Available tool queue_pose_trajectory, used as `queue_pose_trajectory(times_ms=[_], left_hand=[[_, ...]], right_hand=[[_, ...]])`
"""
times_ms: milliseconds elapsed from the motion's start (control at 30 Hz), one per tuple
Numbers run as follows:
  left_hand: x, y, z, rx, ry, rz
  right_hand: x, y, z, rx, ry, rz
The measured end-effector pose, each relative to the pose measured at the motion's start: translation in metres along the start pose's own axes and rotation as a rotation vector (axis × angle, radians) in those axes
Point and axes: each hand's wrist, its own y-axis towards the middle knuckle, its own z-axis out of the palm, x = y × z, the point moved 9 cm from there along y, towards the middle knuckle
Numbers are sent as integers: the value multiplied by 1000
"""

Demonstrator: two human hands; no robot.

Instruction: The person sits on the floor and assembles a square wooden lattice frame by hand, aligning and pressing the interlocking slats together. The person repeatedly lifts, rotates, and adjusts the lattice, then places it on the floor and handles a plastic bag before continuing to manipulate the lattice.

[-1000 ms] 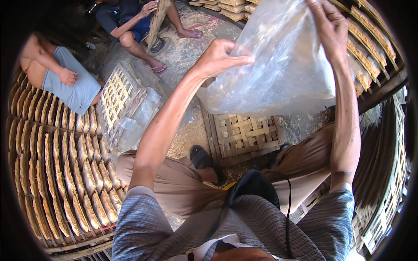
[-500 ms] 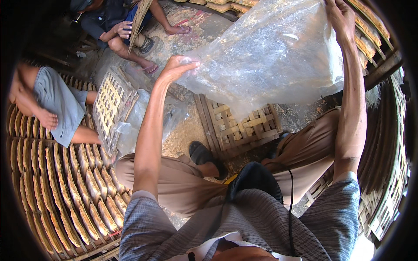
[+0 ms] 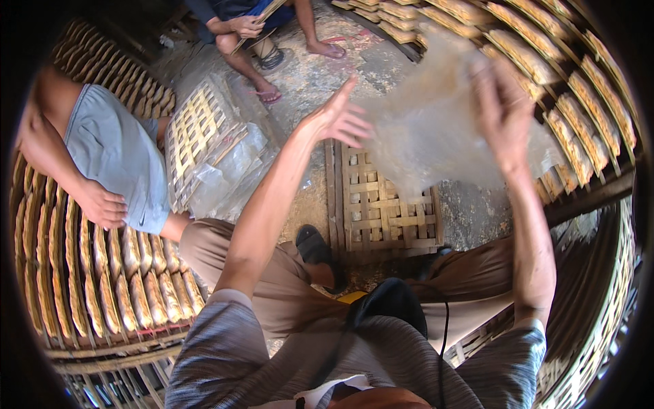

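Note:
A clear plastic sheet (image 3: 426, 129), smeared by motion, hangs in front of me above a woven bamboo tray (image 3: 392, 211) on the floor. At the sheet's upper right, my right hand (image 3: 503, 112) is blurred but seems closed round its edge. My left hand (image 3: 337, 121) is beside the sheet's left edge with its fingers spread, and nothing shows in its grasp. Below the sheet, the bamboo tray lies between my legs, its lattice partly covered by the plastic.
Racks of long golden-brown pieces (image 3: 105, 273) stand at left, with more racks (image 3: 579, 129) at upper right. Another woven tray (image 3: 201, 133) and crumpled plastic (image 3: 228, 170) lie left of me. A person in grey shorts (image 3: 116, 143) sits at left; another person's feet (image 3: 327, 50) are ahead.
My left hand has let go of the sheet, its fingers now spread. My right hand has come down and inward, and the sheet has bunched up and blurred. The view has shifted.

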Motion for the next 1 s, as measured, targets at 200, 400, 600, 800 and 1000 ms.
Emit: queue_pose_trajectory(times_ms=[200, 400, 600, 800, 1000], left_hand=[[-12, -57, 70, 309, 48, 652], [60, -38, 77, 319, 199, 928], [20, 59, 24, 11, 437, 164], [-134, -62, -44, -425, 247, 716], [-179, -220, -126, -593, 321, 1195]], right_hand=[[102, -99, 104, 701, 159, -329], [120, -117, 109, 697, 112, -503], [124, -118, 110, 702, 66, -534], [109, -88, 107, 608, -74, -495], [138, -38, 143, 439, -187, -704]])
